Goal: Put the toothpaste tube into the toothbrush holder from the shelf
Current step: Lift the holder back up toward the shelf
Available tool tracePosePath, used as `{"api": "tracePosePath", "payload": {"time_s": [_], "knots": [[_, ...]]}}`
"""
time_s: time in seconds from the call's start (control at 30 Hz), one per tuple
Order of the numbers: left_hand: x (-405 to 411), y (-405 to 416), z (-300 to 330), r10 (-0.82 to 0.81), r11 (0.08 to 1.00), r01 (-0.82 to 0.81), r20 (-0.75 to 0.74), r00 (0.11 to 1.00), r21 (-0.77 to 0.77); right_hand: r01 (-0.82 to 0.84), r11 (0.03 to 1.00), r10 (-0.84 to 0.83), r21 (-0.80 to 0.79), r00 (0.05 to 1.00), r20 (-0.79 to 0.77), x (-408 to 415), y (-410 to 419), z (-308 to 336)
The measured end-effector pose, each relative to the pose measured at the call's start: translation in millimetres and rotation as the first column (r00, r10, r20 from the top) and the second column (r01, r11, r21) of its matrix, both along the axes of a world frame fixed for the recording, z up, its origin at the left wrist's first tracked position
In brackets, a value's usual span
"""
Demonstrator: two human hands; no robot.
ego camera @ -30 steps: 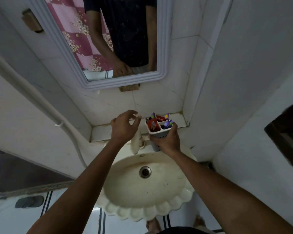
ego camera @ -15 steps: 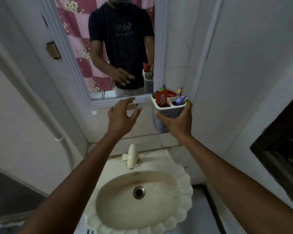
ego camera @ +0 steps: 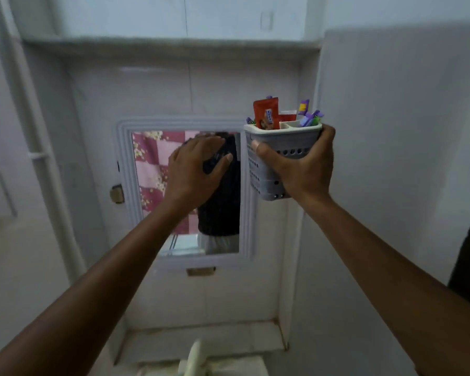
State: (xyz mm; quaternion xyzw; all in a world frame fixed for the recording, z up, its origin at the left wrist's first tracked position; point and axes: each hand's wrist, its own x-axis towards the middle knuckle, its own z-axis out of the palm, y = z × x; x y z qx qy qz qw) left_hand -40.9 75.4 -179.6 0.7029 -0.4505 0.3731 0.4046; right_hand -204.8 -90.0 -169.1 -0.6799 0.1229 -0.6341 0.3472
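White-tiled bathroom walls fill the frame, with a concrete shelf (ego camera: 171,44) running across the top and a framed mirror (ego camera: 185,191) set in the wall at centre.

Our right hand (ego camera: 299,169), in the right-centre of the frame, is clenched around a grey perforated toothbrush holder (ego camera: 280,147), thumb across its front face and fingers wrapped round the far side. We hold it upright in the air, raised beside the mirror's right edge and well below the shelf. Its top is split into compartments. A red toothpaste tube (ego camera: 266,112) stands upright in the left compartment, its flat end poking above the rim, with a second red item just behind it. Toothbrushes (ego camera: 308,116) with purple, yellow and green handles lean out of the right compartment.

Our left hand (ego camera: 196,166), at centre frame in front of the mirror, is released and holds nothing; its fingers are spread, palm facing away from us, close to the holder's left side but apart from it.

Further out, the mirror reflects a dark shirt and a pink checked curtain (ego camera: 152,169). A white pipe (ego camera: 33,147) runs down the wall in the left of the frame. At the bottom centre we see the cream tap (ego camera: 194,359) and the tiled ledge (ego camera: 201,340) behind it.
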Motion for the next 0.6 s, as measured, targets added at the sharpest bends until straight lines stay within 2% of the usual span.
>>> {"api": "tracePosePath", "payload": {"time_s": [0.17, 0.37, 0.47, 0.6], "knots": [[-8.4, -6.5, 81.8, 0.089, 0.995, -0.082, 0.162, 0.983, -0.048, 0.054, 0.995, -0.046, -0.084, 0.995, 0.094, -12.3, 0.9, 84.1], [-0.1, -23.5, 153.3, 0.2, 0.975, -0.155, 0.328, 0.923, -0.161, 0.116, 0.987, -0.097, -0.108, 0.982, 0.162, -16.8, 6.2, 159.8], [14.2, -38.0, 181.0, 0.248, 0.963, -0.194, 0.337, 0.908, -0.186, 0.127, 0.987, -0.109, -0.099, 0.979, 0.17, -13.4, 8.0, 189.5], [39.9, -57.8, 192.5, 0.276, 0.96, -0.257, 0.237, 0.931, -0.109, 0.123, 0.989, -0.108, -0.086, 0.981, 0.162, -6.4, 6.5, 215.5]]}}
